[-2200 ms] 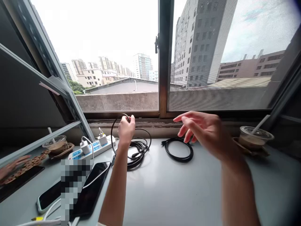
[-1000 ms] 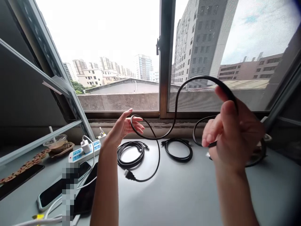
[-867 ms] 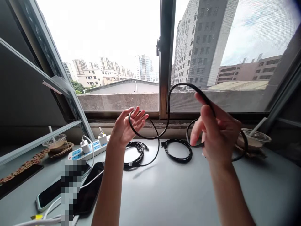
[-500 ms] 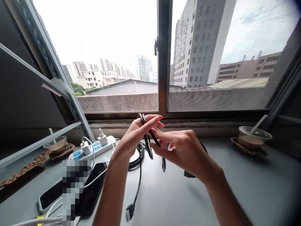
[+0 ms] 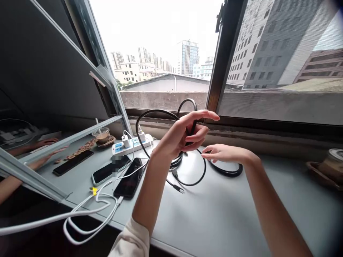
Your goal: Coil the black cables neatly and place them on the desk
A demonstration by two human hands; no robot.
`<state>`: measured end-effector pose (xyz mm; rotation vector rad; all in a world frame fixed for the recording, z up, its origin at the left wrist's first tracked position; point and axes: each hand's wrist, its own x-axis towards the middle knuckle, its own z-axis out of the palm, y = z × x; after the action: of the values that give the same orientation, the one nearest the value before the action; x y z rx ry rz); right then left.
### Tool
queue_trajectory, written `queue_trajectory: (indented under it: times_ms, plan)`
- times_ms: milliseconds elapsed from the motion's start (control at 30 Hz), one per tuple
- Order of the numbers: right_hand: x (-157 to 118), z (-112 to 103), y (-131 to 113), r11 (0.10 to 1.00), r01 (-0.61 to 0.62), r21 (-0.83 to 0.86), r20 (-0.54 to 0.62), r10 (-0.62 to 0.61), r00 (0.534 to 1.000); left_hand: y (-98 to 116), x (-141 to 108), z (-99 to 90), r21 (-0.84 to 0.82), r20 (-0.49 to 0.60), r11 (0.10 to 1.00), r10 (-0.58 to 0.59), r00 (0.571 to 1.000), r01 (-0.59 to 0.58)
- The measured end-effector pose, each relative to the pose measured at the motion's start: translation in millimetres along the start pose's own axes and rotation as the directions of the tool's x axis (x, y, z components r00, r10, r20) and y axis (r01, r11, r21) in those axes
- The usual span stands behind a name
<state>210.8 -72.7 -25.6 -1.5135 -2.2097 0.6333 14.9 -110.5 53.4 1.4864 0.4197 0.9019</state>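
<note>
My left hand point(image 5: 189, 130) is raised over the table with its lower fingers curled round a black cable point(image 5: 158, 110). The index finger points out to the right. Loose loops of this cable rise above and behind the hand, and one hangs down on its right. A USB plug point(image 5: 178, 189) and another connector point(image 5: 174, 172) of black cable are below the hand. My right hand point(image 5: 230, 152) hovers palm down with fingers stretched out, beside a coiled black cable point(image 5: 232, 174) on the table. Behind my left wrist, another black coil point(image 5: 176, 162) is partly hidden.
At the left are a power strip point(image 5: 134, 143) with white chargers, several phones point(image 5: 130, 180), white cables point(image 5: 88, 210) and an iced drink point(image 5: 102, 135). A metal shelf frame point(image 5: 107, 60) stands there, with another person's hand point(image 5: 50, 155) beyond. Another cup point(image 5: 332, 166) is at right.
The view has turned left. My right hand has let go of the cable and moved apart from my left. The cable at my left hand has sprung from tight turns into wide loops.
</note>
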Motion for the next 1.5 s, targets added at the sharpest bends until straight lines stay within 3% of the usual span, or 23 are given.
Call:
queue_trajectory:
  times_ms: [100,233,300,367,500,600,667,733,800,867,967,1033,1067,1133,1200,1267,1333,1400,1433,1500]
  plan:
    - [5.6,-2.2,-1.0,0.992,-0.127,0.002,0.241,0.123,0.963,1.1,0.9,-2.3,-0.078,0.059,0.997,-0.005,0.998,0.01]
    - [4.2,-7.0,-3.1,0.987,-0.152,0.059,0.246,0.133,0.96,1.0,2.7,-5.6,-0.129,0.124,0.991,-0.006,0.992,0.022]
    - [1.9,-7.5,-8.9,0.978,-0.106,0.177,0.199,0.07,0.978,0.9,3.2,-5.8,-0.169,0.174,0.985,-0.007,0.985,0.037]
    - [-1.6,-8.1,-18.8,0.936,-0.044,0.35,0.077,0.018,0.997,1.0,3.2,-5.0,-0.184,0.203,0.981,-0.02,0.979,0.059]
    - [-13.7,-16.4,-41.7,0.735,0.083,0.674,-0.198,0.072,0.977,-1.0,3.0,-4.9,-0.054,0.222,0.991,-0.106,0.969,0.121]
    - [-27.2,-31.0,-52.2,0.505,0.146,0.85,-0.244,0.134,0.96,-6.9,4.5,-8.3,0.183,0.076,0.974,-0.149,0.986,0.133]
    - [-36.6,-42.4,-55.3,0.359,0.164,0.919,-0.233,0.159,0.959,-12.6,6.4,-11.2,0.339,-0.131,0.933,-0.078,0.988,0.119]
    - [-44.6,-52.2,-56.2,0.289,0.162,0.943,-0.227,0.207,0.952,-18.4,8.8,-13.3,0.438,-0.283,0.893,0.029,0.959,0.102]
    - [-49.8,-57.8,-56.0,0.303,0.161,0.939,-0.247,0.274,0.929,-22.9,11.1,-13.6,0.49,-0.359,0.868,0.114,0.926,0.083]
    - [-51.3,-57.6,-55.9,0.377,0.188,0.907,-0.32,0.328,0.889,-24.9,12.6,-11.7,0.527,-0.373,0.849,0.176,0.911,0.051]
    - [-47.8,-46.7,-57.5,0.53,0.171,0.83,-0.381,0.317,0.868,-23.2,12.8,-5.5,0.559,-0.241,0.829,0.176,0.954,-0.012]
    - [-43.8,-35.5,-60.7,0.634,0.107,0.766,-0.326,0.239,0.915,-20.7,11.8,-0.1,0.573,-0.04,0.819,0.064,0.997,-0.03]
    - [-41.8,-30.0,-63.0,0.682,0.087,0.726,-0.289,0.187,0.939,-19.8,11.2,2.6,0.589,0.072,0.808,-0.025,0.997,-0.022]
    - [-38.7,-20.7,-68.3,0.763,0.105,0.638,-0.258,0.083,0.963,-19.6,10.6,7.7,0.647,0.232,0.762,-0.231,0.945,0.027]
    - [-37.3,-15.0,-73.1,0.799,0.178,0.574,-0.307,0.008,0.952,-21.9,11.0,12.1,0.711,0.27,0.698,-0.383,0.883,0.085]
    - [-37.6,-12.6,-76.1,0.792,0.246,0.559,-0.364,-0.032,0.931,-25.3,12.0,15.8,0.736,0.251,0.668,-0.418,0.873,0.109]
    - [-39.1,-12.7,-76.0,0.766,0.298,0.57,-0.413,-0.046,0.91,-26.7,11.4,19.1,0.753,0.227,0.657,-0.322,0.919,0.043]
    - [-40.8,-15.3,-72.6,0.761,0.349,0.546,-0.502,-0.036,0.864,-23.2,6.5,22.1,0.804,0.16,0.591,-0.117,0.98,-0.061]
    - [-41.6,-17.6,-69.7,0.775,0.37,0.512,-0.565,-0.02,0.825,-19.2,2.1,23.6,0.831,0.124,0.546,0.005,0.992,-0.106]
    - [-43.5,-23.9,-63.0,0.826,0.377,0.419,-0.691,0.02,0.723,-8.4,-9.8,26.3,0.853,0.08,0.489,0.215,0.973,-0.179]
